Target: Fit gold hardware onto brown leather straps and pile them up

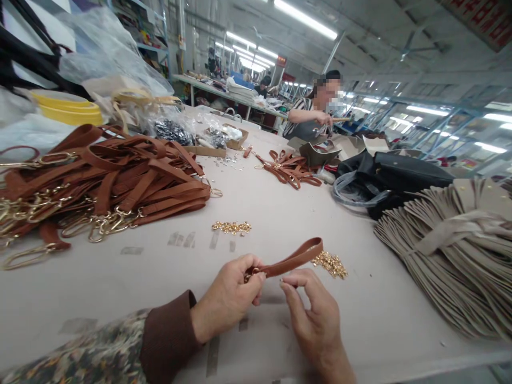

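Note:
My left hand [230, 293] is closed on the hardware end of a brown leather strap [294, 257], whose loop stretches to the right above the table. A bit of gold metal shows between the fingers. Just right of it, my right hand [314, 314] pinches a tiny shiny piece [281, 281] between thumb and forefinger, too small to name. Behind the strap's loop lies a heap of small gold metal parts [331, 264]. Another small gold pile [231, 228] sits farther back, left of the loop.
Many brown straps with gold clips [132, 176] are heaped at the left. A smaller strap bunch [290, 168] lies farther back. Bundled grey-beige pieces [460, 256] and a black bag [404, 173] occupy the right. A co-worker [310, 109] is across the table [160, 298].

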Tool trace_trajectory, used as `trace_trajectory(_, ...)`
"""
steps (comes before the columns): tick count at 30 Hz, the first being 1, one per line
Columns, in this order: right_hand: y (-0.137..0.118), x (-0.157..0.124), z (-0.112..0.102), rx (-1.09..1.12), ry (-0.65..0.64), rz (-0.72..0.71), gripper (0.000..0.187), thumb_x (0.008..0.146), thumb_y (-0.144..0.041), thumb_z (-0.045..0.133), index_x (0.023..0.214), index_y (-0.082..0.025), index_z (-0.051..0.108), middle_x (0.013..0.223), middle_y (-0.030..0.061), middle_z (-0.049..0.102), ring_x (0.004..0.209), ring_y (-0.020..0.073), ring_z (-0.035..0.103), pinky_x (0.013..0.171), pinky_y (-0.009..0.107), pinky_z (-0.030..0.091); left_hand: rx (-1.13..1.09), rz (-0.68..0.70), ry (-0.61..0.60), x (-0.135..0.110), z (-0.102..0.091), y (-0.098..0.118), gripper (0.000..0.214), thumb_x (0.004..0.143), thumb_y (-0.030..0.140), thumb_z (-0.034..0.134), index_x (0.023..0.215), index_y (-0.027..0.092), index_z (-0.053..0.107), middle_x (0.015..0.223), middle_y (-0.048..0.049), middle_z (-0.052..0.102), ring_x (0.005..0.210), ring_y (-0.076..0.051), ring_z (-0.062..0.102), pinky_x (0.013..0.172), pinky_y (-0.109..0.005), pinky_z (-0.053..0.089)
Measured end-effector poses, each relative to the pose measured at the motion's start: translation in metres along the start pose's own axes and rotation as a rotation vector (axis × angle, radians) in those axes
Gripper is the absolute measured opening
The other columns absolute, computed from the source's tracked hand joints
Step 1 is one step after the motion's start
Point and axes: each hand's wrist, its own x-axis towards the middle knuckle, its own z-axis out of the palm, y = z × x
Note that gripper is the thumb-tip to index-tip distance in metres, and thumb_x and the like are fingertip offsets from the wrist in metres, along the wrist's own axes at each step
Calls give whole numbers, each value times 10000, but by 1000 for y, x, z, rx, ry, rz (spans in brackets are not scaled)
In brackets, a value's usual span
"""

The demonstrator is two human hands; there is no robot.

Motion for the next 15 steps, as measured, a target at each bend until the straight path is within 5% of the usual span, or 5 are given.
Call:
trace_trajectory(5,-4,5,18,1,-8,-46,156,901,-97,520,951,-222,600,872,26,663,823,156,613,719,264,485,89,80,36,-2,1,-3,135,863,262,479,820,167,564,626,36,518,556,-123,527,536,-228,408)
trace_trajectory(15,-2,4,20,-51,-7,-93,207,901,-75,525,999,-233,616,879,25,656,828,149,609,716,250,493,216,186,55,-3,-2,-5,147,859,182,478,834,168,622,728,2,576,628,-128,557,592,-224,436)
